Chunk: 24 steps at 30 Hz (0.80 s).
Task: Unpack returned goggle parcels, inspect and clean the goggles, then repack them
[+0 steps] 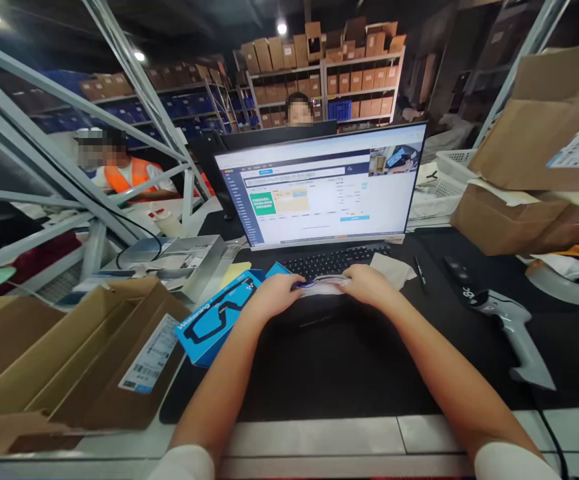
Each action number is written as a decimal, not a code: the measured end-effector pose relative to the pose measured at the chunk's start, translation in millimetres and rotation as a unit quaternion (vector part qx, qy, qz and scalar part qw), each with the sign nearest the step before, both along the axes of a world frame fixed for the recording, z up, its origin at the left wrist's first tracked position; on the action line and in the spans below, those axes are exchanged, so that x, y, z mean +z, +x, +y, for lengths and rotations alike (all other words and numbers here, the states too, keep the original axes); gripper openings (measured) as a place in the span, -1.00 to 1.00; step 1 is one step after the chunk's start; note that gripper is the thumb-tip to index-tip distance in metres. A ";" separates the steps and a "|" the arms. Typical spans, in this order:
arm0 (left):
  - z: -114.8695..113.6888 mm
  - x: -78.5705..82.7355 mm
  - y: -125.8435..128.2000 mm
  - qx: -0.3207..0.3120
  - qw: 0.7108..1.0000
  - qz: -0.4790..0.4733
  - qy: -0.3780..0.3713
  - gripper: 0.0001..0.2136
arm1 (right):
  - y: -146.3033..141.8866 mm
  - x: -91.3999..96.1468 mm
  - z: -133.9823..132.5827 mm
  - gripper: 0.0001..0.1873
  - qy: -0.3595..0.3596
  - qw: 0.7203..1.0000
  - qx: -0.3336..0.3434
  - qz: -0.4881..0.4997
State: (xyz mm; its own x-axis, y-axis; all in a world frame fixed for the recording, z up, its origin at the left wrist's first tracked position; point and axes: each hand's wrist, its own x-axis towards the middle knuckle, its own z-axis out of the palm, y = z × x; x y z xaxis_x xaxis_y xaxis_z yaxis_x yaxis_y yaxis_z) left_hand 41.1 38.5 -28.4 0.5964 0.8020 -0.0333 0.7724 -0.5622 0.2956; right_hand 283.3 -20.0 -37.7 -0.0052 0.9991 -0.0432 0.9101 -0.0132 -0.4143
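My left hand (280, 293) and my right hand (369, 283) are closed on opposite ends of a thin, shiny, whitish item (322, 287) with a dark purplish edge; its exact kind is unclear. They hold it just in front of the black keyboard (314, 264), over the black desk mat (329, 367). A bright blue box (214, 327) printed with a black outline lies beside my left forearm, which covers part of it. Close to my right hand is a crumpled pale wrapper or tissue (393, 269).
A lit monitor (314, 200) stands behind the keyboard. Open cardboard boxes (94, 353) fill the left side; more cartons (519, 213) are stacked at right. A barcode scanner (514, 327) and a pen (420, 272) lie on the right. Two people sit beyond the desk.
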 end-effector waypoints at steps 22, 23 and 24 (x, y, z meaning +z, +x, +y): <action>-29.9 4.2 18.0 -0.046 0.994 0.089 -0.040 -0.43 | 69.1 48.6 -51.2 -0.50 0.080 0.992 -0.086 0.047; -30.9 6.2 16.1 -0.046 0.996 0.074 -0.018 -0.45 | 67.7 44.3 -53.0 -0.51 0.058 0.994 -0.084 0.025; -31.5 7.1 14.9 -0.047 0.997 0.057 0.003 -0.45 | 65.1 36.4 -53.7 -0.51 0.017 0.996 -0.083 -0.010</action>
